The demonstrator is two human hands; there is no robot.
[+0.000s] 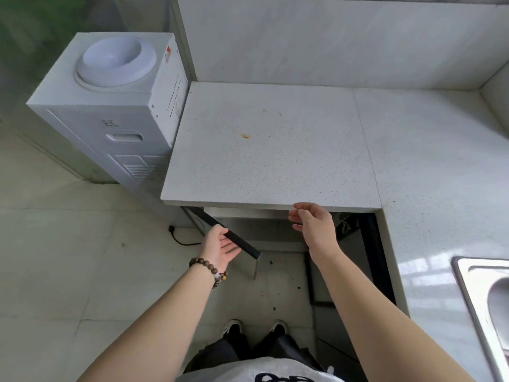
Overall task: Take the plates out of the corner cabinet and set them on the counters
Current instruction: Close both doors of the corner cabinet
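Note:
The corner cabinet (264,230) sits under the speckled white counter (270,150), and its dark-edged door (231,235) is swung out to the left. My left hand (220,245), wearing a bead bracelet, rests open with the palm against the door's top edge. My right hand (312,223) hovers open just below the counter's front edge, over the cabinet opening, holding nothing. The counter overhang hides the cabinet's inside, and no plates are visible.
A white water dispenser (110,106) stands left of the counter, its black cord (179,238) lying on the tiled floor. The counter runs on to the right to a steel sink (484,307). A second dark door (371,257) stands open on the right.

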